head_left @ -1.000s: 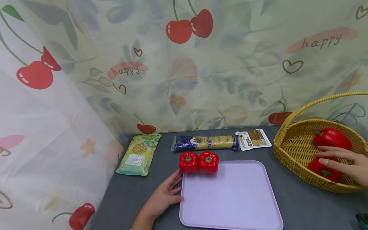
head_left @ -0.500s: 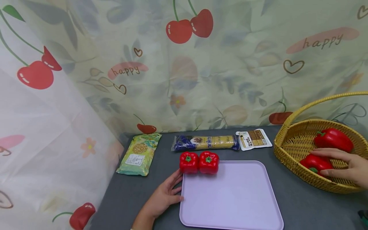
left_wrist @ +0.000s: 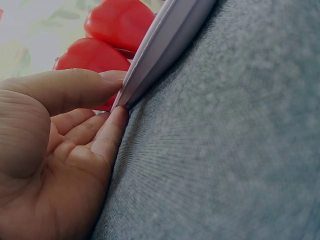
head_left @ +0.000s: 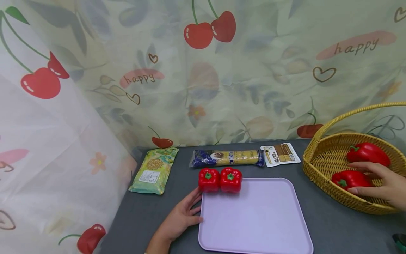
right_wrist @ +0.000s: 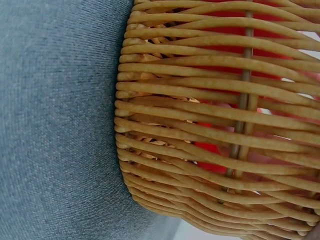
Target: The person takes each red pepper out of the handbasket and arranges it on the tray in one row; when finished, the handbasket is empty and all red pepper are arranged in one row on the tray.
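One red pepper (head_left: pixel 352 179) lies between gripping thumb and fingers of my right hand (head_left: pixel 392 186), near the basket's front edge (head_left: pixel 320 187); my left hand (head_left: pixel 180 218), fingers extended, touches the tray (head_left: pixel 257 218) along its left edge.

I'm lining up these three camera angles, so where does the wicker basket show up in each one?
Head: wicker basket at the right, partly cut off by the picture's edge.
Left wrist: not in it.
Right wrist: seen close up, across the middle and right.
Shared landmark: the grey tabletop shows in all three.

Red object (right_wrist: pixel 212 167) inside wicker basket (right_wrist: pixel 172 107) on cloth (right_wrist: pixel 57 120)
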A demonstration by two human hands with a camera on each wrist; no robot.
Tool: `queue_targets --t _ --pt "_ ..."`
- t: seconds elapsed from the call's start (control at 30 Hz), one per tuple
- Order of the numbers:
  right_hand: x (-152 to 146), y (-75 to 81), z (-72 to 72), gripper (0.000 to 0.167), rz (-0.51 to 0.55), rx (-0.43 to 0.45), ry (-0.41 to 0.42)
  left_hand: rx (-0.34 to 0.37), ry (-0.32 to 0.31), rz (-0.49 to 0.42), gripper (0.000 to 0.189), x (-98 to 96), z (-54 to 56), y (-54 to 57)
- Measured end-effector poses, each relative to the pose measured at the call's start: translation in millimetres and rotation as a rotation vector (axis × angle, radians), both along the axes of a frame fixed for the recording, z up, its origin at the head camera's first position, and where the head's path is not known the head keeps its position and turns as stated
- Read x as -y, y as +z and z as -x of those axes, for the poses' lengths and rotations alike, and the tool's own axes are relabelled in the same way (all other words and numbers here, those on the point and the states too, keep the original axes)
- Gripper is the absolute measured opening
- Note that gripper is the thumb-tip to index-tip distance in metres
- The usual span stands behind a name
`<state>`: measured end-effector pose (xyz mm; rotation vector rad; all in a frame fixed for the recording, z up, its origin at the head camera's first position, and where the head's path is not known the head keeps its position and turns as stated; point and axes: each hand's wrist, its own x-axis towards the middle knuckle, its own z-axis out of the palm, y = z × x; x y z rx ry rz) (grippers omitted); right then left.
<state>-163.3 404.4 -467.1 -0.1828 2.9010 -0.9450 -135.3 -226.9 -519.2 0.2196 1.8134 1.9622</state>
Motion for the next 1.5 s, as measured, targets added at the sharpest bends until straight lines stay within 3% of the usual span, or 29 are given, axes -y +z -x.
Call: queue_targets --t 0.27,0.43,0.53,0.63,0.77,1.0,1.23,1.5 --pt "3.3 -7.1 -3.5 0.071 0.006 -0.157 -0.054 -0.035 -0.007 0.002 0.102 -0.6 -0.6 -1.0" --pt "4.3 -14.2 -6.3 0.062 0.130 -0.327 -0.117 -0.031 -0.013 -0.004 0.103 -0.8 -0.1 -1.6" --pt "2.2 -15.7 -7.6 0.053 0.221 -0.379 -0.163 -0.031 -0.014 -0.004 0.103 -0.9 0.4 -1.7" --pt "1.0 -15.3 -8.2 0.048 0.275 -0.387 -0.213 -0.028 -0.011 -0.007 0.103 -0.8 0.4 -1.4" --pt "2.8 -13.2 -9.5 0.056 0.314 -0.404 -0.252 -0.023 -0.010 -0.011 0.103 -0.9 0.4 -1.7" --pt "-1.2 -16.8 -9.1 0.061 0.317 -0.400 -0.293 -0.021 -0.006 -0.001 0.102 -0.7 0.1 -1.7" --pt "-1.7 -18.5 -10.3 0.063 0.338 -0.403 -0.283 -0.031 -0.008 0.005 0.102 -0.2 0.4 -2.3" --pt "21.2 -0.7 -19.1 0.063 0.402 -0.459 -0.232 -0.016 -0.004 -0.002 0.102 -0.4 0.7 -1.3"
